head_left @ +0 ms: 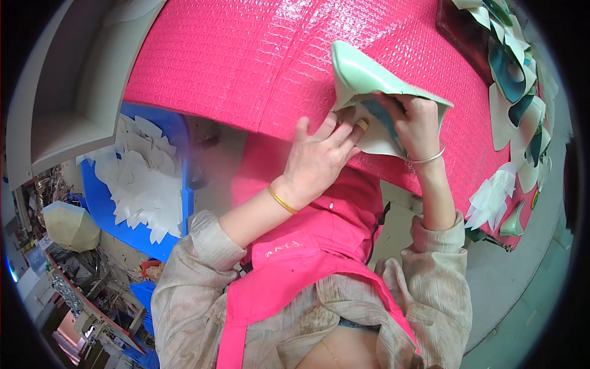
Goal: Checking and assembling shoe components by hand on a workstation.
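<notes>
A mint-green, glossy shoe upper [369,71] with a pointed toe and pale lining is held above the near part of the pink table. My right hand [418,126] is closed on its right side, with thumb and fingertips reaching into the opening. My left hand [326,147] has its fingers curled at the lining on the near left edge, thumb apart from them. A band is wrapped round one left finger. Inside the opening a teal patch [378,111] shows between the hands. The left fingertips are partly hidden by the upper.
Pink quilted sheeting covers the table [221,67]. More green and cream uppers [519,92] are heaped along its right side. White cut pieces [491,195] lie at the near right corner. A blue bin [101,203] holding white pieces [144,175] stands left, below a grey shelf [74,80].
</notes>
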The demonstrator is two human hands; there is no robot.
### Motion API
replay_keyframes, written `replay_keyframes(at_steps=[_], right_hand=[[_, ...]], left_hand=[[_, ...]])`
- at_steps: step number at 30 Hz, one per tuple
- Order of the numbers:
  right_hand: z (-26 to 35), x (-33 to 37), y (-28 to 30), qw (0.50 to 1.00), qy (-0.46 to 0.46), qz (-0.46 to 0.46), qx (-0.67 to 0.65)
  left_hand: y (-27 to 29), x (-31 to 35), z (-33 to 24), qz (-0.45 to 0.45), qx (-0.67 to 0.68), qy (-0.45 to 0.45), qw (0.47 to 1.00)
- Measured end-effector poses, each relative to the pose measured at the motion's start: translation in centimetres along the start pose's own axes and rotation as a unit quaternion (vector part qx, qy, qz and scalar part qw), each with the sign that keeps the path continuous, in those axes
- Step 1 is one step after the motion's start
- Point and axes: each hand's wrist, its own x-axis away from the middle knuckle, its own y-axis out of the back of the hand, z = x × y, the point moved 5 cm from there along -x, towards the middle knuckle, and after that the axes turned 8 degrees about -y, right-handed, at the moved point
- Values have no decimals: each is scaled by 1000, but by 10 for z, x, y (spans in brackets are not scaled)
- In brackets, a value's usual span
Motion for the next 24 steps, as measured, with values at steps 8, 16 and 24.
replay_keyframes(at_steps=[8,16,24], right_hand=[[14,20,-4,996,-67,54,-21],[14,57,-24,998,36,-8,42],[6,68,-18,992,94,24,81]], left_hand=[[16,-8,17,-29,184,-2,983],[16,-50,35,24,-1,-119,993],[12,-34,65,-57,42,-214,974]])
